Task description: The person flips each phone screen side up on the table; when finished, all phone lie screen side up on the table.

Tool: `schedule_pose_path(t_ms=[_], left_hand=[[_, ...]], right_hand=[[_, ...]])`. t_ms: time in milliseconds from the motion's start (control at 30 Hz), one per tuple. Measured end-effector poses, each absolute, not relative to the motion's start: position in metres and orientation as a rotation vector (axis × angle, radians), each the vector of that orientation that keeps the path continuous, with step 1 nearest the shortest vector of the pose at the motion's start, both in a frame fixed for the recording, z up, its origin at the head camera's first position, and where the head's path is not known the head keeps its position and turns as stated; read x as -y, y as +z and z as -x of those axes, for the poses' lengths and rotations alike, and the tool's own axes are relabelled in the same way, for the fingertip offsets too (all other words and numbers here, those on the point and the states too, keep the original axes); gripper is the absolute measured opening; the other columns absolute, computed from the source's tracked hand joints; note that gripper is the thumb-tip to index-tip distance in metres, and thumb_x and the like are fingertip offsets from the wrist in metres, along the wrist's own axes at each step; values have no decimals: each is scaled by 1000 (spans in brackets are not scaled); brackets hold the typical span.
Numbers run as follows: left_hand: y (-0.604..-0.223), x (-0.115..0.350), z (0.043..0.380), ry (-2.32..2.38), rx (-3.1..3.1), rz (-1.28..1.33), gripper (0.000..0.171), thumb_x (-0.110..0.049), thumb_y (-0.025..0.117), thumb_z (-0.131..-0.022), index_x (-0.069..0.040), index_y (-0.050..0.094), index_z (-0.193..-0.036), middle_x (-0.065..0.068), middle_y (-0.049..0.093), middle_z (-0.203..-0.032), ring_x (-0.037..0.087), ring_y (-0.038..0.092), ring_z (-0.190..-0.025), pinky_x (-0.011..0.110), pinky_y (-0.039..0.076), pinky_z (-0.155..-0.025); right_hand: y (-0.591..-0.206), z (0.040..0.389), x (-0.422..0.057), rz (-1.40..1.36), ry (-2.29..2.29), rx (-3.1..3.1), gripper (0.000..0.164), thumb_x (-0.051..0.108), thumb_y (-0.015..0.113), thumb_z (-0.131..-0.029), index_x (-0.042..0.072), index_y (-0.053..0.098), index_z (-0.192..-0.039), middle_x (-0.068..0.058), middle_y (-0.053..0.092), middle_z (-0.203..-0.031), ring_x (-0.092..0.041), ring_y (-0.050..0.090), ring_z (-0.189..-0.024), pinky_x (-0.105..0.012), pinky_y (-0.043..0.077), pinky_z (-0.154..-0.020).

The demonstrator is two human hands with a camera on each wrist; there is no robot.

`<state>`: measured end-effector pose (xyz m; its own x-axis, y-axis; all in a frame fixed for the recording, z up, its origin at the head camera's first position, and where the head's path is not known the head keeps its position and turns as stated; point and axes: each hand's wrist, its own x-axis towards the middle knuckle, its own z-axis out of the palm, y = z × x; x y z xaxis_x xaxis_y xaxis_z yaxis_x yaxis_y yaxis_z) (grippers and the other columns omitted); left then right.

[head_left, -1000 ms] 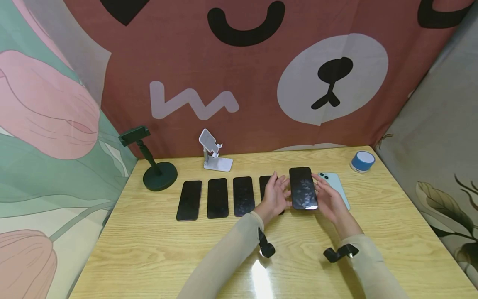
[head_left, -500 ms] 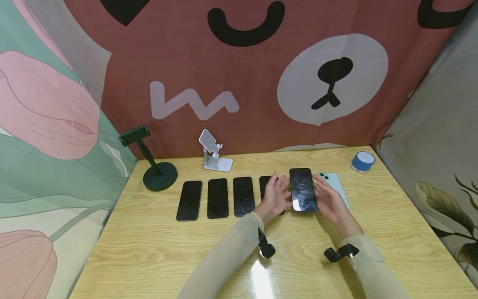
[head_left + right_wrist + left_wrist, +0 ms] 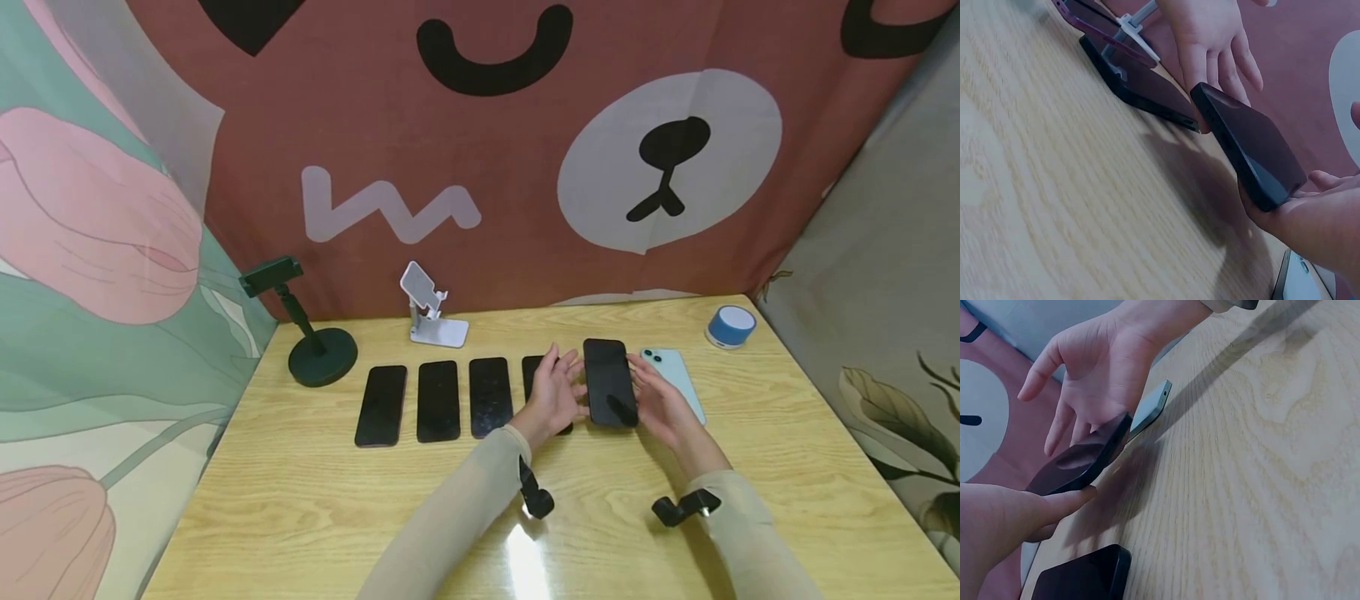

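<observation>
A black smartphone (image 3: 610, 383) is held screen up above the table, between my two hands. My left hand (image 3: 553, 395) is on its left, fingers extended and touching the near left edge from below, as the left wrist view shows. On the opposite side, my right hand (image 3: 660, 402) has its palm turned inward and straight fingers under the phone (image 3: 1250, 147). Its shadow falls on the wood below. Partly hidden behind my left hand lies another black phone (image 3: 531, 369). A mint phone (image 3: 678, 379) lies back up beside my right hand.
Left of my hands, more black phones lie in a row, one of them a dark phone (image 3: 491, 396). Behind them stand a white phone stand (image 3: 438, 332) and a dark green stand (image 3: 321, 357). A small blue-and-white cylinder (image 3: 729, 327) sits at the back right corner.
The held phone has tilted a little, its lower edge dropping slightly, and the bright reflection has left its screen. Both hands stay nearly in place.
</observation>
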<state>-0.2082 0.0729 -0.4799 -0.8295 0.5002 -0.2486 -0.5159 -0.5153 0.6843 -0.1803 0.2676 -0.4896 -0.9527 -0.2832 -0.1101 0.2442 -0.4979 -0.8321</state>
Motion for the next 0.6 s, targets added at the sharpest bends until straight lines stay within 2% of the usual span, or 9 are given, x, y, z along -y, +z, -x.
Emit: schedule_pose_path(t_ms=[200, 367, 467, 533, 600], left_hand=[[-482, -75, 208, 2325, -1030, 51, 85, -67, 36, -89, -15, 15, -153, 13, 12, -157, 49, 3, -139, 72, -2, -101], [-483, -76, 209, 2322, -1034, 60, 85, -67, 36, -88, -16, 16, -153, 14, 13, -157, 50, 3, -139, 71, -2, -102], [-484, -76, 209, 2318, -1043, 63, 84, -67, 36, -89, -16, 17, -153, 13, 14, -157, 50, 3, -139, 71, -1, -102], [-484, -77, 209, 2314, -1054, 69, 84, -67, 35, -89, -16, 17, -153, 12, 15, -157, 49, 4, -139, 71, 0, -102], [-485, -77, 209, 2306, -1070, 83, 83, -67, 35, -89, -16, 18, -152, 12, 16, -156, 48, 5, -139, 70, 0, -103]], right_hand=[[-494, 180, -271, 70, -2492, -1354, 38, 18, 27, -104, 19, 19, -141, 4, 51, -120, -10, 48, -99, -27, 38, -88], [-495, 181, -271, 67, -2496, -1354, 37, 18, 27, -104, 20, 20, -141, 3, 48, -124, -10, 48, -100, -28, 36, -90], [-493, 181, -270, 38, -2486, -1393, 49, 19, 26, -104, 17, 6, -148, -7, 34, -140, -9, 45, -98, -28, 31, -95], [-492, 182, -270, 12, -2470, -1418, 57, 21, 26, -104, 14, -6, -151, -16, 17, -150, -9, 42, -98, -29, 27, -96], [-492, 183, -269, -11, -2460, -1431, 61, 23, 26, -104, 13, -11, -151, -19, -1, -154, -8, 40, -98, -28, 24, -96]])
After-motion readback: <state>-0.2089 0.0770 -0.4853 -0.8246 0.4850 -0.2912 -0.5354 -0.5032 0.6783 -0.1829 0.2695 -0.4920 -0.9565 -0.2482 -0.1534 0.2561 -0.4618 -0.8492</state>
